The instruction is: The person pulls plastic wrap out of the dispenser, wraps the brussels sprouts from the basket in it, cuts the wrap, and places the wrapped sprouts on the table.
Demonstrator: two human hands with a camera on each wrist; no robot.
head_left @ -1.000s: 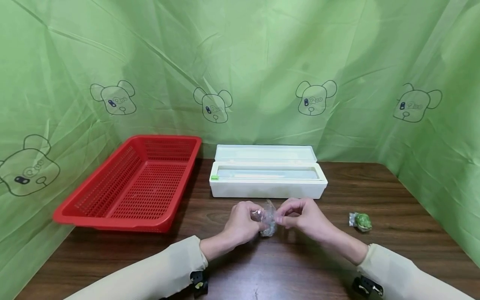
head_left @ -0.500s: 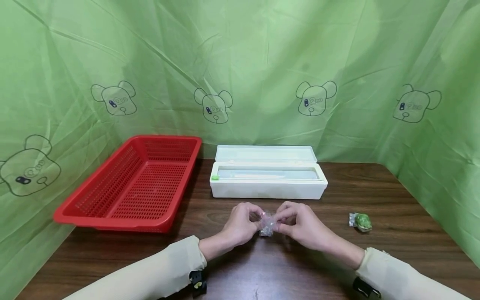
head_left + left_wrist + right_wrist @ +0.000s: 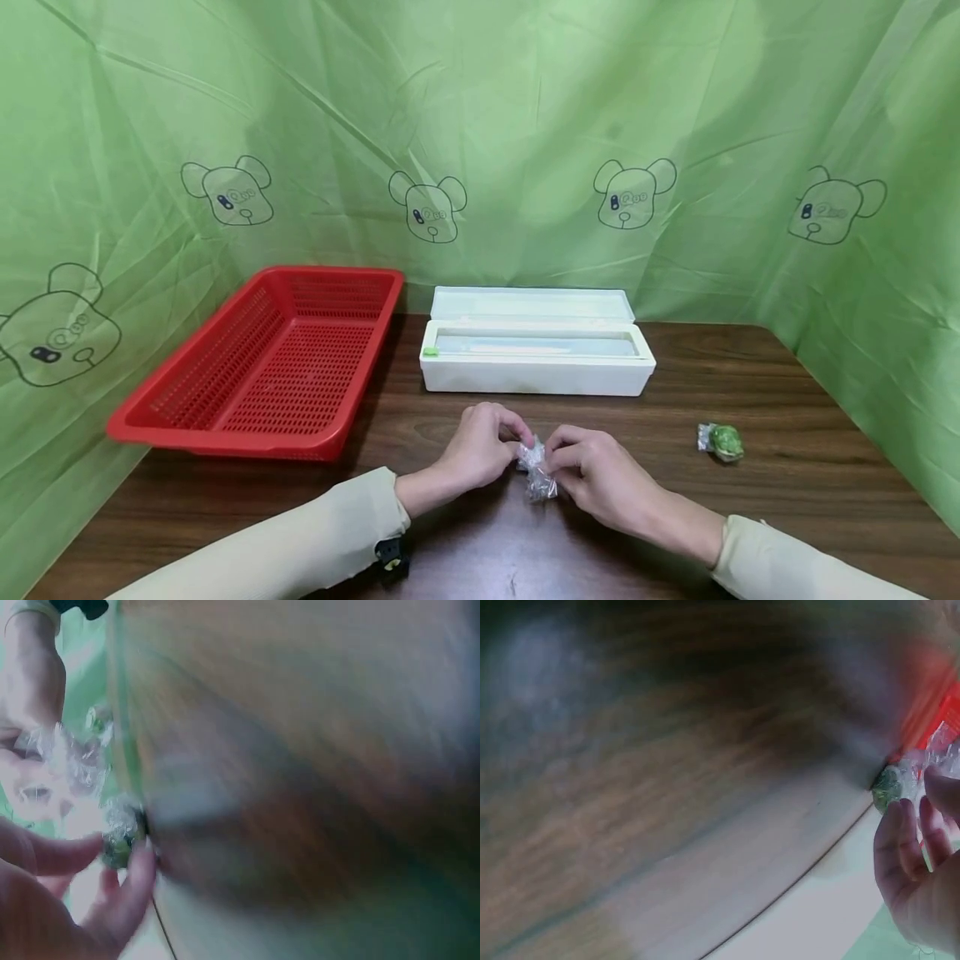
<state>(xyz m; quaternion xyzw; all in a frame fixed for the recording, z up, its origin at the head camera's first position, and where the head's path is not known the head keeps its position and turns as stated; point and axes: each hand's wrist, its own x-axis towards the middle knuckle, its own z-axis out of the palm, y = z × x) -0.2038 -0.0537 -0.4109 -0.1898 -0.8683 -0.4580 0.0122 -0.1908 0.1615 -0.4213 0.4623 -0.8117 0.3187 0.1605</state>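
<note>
In the head view my left hand (image 3: 480, 446) and right hand (image 3: 600, 475) meet over the table at a crumpled clear plastic wrap (image 3: 538, 479). Inside it is a small round green item (image 3: 120, 836), which the left wrist view shows pinched between my left thumb and fingers. My right hand pinches the loose wrap at the item's other side, thumb against fingertips. The right wrist view shows the green item (image 3: 886, 787) at the fingertips, with shiny wrap bunched beside it. The item's exact kind is hidden by the film.
A second green wrapped bundle (image 3: 726, 442) lies on the table to the right. Behind the hands stands a white plastic wrap dispenser (image 3: 536, 379) with its lid raised. At the left is a red perforated basket (image 3: 341, 429). Green cloth (image 3: 525, 100) surrounds the dark wooden table (image 3: 795, 383).
My right hand has moved down and toward me, drawing the wrap with it. The upright film has folded down and now trails toward the front. My left hand stays almost in place.
</note>
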